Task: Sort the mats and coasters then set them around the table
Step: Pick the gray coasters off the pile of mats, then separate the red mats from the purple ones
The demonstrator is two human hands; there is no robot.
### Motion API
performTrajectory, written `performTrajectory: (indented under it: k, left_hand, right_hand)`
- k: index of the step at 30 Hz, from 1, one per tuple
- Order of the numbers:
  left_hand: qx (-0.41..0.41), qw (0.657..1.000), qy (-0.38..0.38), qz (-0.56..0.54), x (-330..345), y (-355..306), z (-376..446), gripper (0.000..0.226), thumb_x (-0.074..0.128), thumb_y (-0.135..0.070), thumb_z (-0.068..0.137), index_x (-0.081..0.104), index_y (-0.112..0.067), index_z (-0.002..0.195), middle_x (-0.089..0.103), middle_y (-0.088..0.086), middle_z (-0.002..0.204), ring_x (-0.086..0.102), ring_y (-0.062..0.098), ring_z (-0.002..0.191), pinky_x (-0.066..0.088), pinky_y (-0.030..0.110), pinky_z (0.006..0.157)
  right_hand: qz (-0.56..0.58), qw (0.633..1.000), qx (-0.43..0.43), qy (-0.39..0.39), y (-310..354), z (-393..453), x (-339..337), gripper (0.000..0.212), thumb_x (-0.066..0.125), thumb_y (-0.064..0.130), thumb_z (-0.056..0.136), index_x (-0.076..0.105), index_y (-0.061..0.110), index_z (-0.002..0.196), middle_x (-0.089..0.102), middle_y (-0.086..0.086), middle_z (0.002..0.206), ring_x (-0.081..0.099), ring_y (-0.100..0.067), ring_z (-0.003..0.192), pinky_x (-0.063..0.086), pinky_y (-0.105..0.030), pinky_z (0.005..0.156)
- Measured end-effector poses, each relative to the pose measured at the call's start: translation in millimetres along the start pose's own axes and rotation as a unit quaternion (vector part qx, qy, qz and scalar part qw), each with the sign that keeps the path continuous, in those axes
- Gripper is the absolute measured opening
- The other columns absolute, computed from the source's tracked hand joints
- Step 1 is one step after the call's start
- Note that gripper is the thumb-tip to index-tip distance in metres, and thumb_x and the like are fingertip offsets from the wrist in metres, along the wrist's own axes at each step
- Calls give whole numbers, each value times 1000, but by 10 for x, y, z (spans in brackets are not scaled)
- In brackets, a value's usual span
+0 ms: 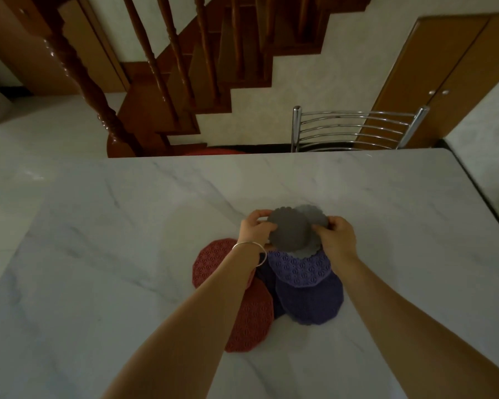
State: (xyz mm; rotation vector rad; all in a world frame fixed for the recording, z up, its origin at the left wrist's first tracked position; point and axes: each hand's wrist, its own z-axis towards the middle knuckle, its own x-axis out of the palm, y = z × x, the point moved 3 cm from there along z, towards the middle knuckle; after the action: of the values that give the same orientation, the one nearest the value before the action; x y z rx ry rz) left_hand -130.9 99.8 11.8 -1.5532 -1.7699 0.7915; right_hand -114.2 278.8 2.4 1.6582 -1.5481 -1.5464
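Observation:
A small stack of grey scalloped coasters (293, 230) is lifted just above a pile of mats in the middle of the marble table (127, 226). My left hand (255, 229) grips the stack's left edge, and my right hand (336, 236) pinches its right edge. A lighter grey coaster (314, 216) fans out behind the top one. Below lie two purple patterned mats (300, 272), (311, 305) and two red patterned mats (211, 262), (251, 321), overlapping. My left forearm covers part of the red mats.
A chrome chair (352, 128) stands at the table's far edge. Behind it are a wooden staircase (185, 82) and a wooden cabinet door (444, 82). The table's right edge (484, 203) runs diagonally at the right.

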Motion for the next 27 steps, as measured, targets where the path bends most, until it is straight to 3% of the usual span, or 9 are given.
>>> performTrajectory:
  k: [2,5,7,9,12,16,21,27]
  left_hand:
    - [6,1000,3,-3,65,46,88,36,53,7,85,59,-10,116,59,8,94,59,24,83,57,38,56]
    - [-12,1000,-9,-19,125,148,231,46,55,8,84,55,-12,126,57,17,111,59,33,99,54,51,85]
    - [-16,999,-10,-32,135,196,294,54,57,8,83,50,-13,133,55,18,120,58,33,104,49,48,94]
    - [6,1000,-13,6,121,238,324,56,58,3,83,48,-13,135,53,18,131,56,32,112,47,44,99]
    - [73,980,-60,173,10,217,271,48,56,-11,84,53,-20,131,56,12,129,57,23,105,47,28,84]
    - [114,951,-79,278,-249,160,158,41,56,-21,85,57,-25,126,59,6,128,58,19,104,43,25,78]
    - [140,904,-128,383,-794,148,-113,44,58,-23,80,58,-24,124,59,4,125,60,24,107,49,32,84]
    - [73,862,-158,476,-1430,384,-451,49,57,-30,74,57,-24,122,56,8,122,54,32,112,50,39,87]
  right_hand:
    - [-3,1000,26,6,-41,84,-5,21,61,12,84,65,0,101,68,-19,96,64,-34,91,55,-44,81]
    - [-60,997,31,23,-147,122,6,17,54,10,85,68,4,90,69,-16,86,64,-32,85,48,-33,68]
    - [-85,996,19,35,-208,108,20,18,51,10,86,69,9,91,69,-11,85,64,-30,85,46,-32,66]
    - [-99,994,7,42,-239,71,36,26,49,9,88,66,8,107,68,-10,98,63,-30,95,47,-31,71]
    - [-207,978,-19,16,-204,8,51,46,49,13,89,46,7,134,56,-17,123,49,-35,115,43,-38,91]
    - [-303,945,-125,-6,45,-173,221,48,53,15,85,47,11,132,50,-16,130,44,-33,117,45,-44,91]
    - [-329,913,-219,97,258,-537,787,39,56,22,88,53,13,125,50,-8,128,43,-28,121,47,-40,92]
    - [-313,915,-144,211,198,-826,1312,45,58,32,91,48,17,132,49,-6,133,52,-25,116,52,-37,86]
